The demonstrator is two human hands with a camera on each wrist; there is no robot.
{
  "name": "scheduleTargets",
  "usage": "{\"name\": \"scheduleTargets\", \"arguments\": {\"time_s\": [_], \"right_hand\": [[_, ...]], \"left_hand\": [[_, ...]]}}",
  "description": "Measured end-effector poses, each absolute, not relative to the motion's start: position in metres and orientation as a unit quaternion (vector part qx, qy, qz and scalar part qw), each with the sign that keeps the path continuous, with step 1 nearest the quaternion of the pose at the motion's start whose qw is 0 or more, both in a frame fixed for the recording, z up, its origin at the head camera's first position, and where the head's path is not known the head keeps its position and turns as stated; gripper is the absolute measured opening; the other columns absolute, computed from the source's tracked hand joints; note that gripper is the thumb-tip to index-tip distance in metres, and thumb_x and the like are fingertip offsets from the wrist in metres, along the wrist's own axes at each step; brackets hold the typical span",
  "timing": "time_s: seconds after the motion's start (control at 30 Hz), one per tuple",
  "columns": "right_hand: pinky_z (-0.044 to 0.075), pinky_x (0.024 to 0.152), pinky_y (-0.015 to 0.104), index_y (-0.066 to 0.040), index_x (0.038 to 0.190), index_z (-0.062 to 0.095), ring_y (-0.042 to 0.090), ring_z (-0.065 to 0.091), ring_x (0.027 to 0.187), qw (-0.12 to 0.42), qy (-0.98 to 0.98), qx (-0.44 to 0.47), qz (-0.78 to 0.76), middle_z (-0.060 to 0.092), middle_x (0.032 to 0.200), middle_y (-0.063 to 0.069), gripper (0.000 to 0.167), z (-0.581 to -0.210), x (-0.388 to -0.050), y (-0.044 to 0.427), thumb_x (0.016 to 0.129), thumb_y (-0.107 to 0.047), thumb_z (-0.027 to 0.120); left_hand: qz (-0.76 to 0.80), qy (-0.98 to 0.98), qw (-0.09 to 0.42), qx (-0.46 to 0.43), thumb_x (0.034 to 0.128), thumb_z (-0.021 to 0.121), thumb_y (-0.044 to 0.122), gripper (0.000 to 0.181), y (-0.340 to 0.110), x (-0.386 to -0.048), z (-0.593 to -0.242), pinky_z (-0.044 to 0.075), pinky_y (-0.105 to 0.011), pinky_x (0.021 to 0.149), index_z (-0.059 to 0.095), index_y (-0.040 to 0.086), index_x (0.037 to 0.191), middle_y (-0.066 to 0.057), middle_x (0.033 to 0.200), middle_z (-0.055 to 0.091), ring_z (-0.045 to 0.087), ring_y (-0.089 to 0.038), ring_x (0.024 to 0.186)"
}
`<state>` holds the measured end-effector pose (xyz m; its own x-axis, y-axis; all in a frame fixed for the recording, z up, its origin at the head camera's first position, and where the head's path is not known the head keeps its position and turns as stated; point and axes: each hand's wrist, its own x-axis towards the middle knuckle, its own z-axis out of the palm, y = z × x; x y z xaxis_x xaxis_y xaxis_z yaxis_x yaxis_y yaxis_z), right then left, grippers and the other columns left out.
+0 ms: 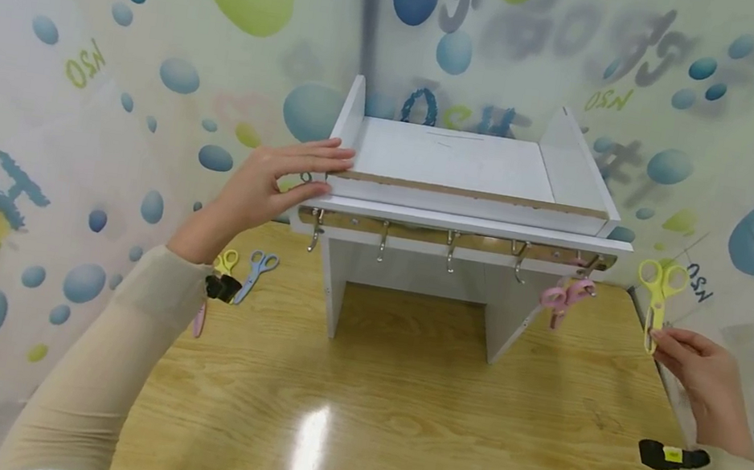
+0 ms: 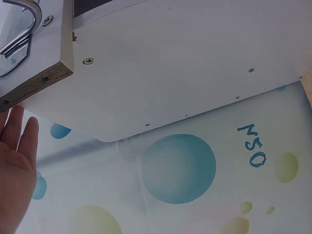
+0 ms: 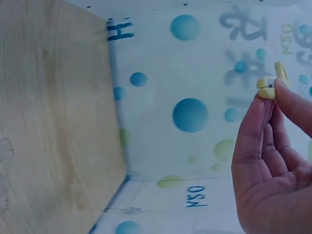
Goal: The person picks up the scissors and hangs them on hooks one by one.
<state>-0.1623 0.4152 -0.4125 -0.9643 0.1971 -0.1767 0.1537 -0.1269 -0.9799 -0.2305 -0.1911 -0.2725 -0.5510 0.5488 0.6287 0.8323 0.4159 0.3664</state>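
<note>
My right hand (image 1: 706,382) pinches yellow scissors (image 1: 661,290) near the blade end, handle loops upward, to the right of a white shelf unit (image 1: 462,205). In the right wrist view the tip of the scissors (image 3: 266,88) shows between thumb and fingers. My left hand (image 1: 269,174) rests on the unit's upper left corner, fingers extended and thumb lower down. A metal hook rail (image 1: 421,233) runs along the front with several hooks. Pink scissors (image 1: 561,297) hang on the rightmost hook. From the left wrist, my fingers (image 2: 28,141) appear beside the board's end.
Blue scissors (image 1: 258,274) and other yellow scissors (image 1: 227,260) lie on the wooden table (image 1: 407,426), left of the unit. A pink item (image 1: 199,320) is partly hidden by my left arm. Patterned walls (image 1: 162,8) stand close behind and at both sides.
</note>
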Motion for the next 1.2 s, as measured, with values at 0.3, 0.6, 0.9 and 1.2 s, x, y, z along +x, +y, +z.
{"name": "scheduleTargets", "arguments": {"time_s": [0.3,0.6,0.9,1.2], "right_hand": [[0.055,0.063,0.012,-0.018,0.091,0.073,0.001,0.069,0.068,0.055,-0.697,-0.074,0.711,0.073,0.079,-0.012,0.012,-0.381,-0.143,0.402,0.092,-0.006,0.070],[0.047,0.062,0.012,-0.014,0.094,0.072,0.002,0.063,0.067,0.104,-0.745,-0.028,0.659,0.072,0.078,-0.014,0.009,-0.354,-0.127,0.381,0.094,-0.007,0.068],[0.049,0.065,0.010,-0.008,0.096,0.072,0.003,0.064,0.068,0.144,-0.764,0.012,0.629,0.074,0.081,-0.013,0.011,-0.333,-0.115,0.353,0.091,0.001,0.068],[0.050,0.064,0.010,-0.003,0.093,0.072,0.003,0.065,0.065,0.139,-0.756,0.114,0.629,0.075,0.081,-0.009,0.022,-0.329,-0.113,0.331,0.089,0.016,0.062]], "left_hand": [[-0.338,-0.814,0.210,-0.424,0.0895,0.070,-0.002,0.045,-0.191,-0.230,-0.271,0.038,-0.026,0.116,0.065,0.010,0.133,-0.007,0.142,0.061,0.050,-0.022,0.140],[-0.336,-0.817,0.210,-0.420,0.0896,0.071,-0.001,0.045,-0.191,-0.229,-0.271,0.038,-0.026,0.116,0.065,0.010,0.133,-0.007,0.142,0.061,0.051,-0.022,0.139],[-0.338,-0.815,0.210,-0.421,0.0896,0.071,0.000,0.046,-0.191,-0.230,-0.272,0.038,-0.026,0.116,0.065,0.011,0.133,-0.006,0.142,0.060,0.050,-0.021,0.140],[-0.341,-0.813,0.211,-0.423,0.0893,0.071,-0.001,0.046,-0.191,-0.231,-0.273,0.038,-0.027,0.117,0.065,0.011,0.133,-0.006,0.142,0.061,0.050,-0.021,0.139]]}}
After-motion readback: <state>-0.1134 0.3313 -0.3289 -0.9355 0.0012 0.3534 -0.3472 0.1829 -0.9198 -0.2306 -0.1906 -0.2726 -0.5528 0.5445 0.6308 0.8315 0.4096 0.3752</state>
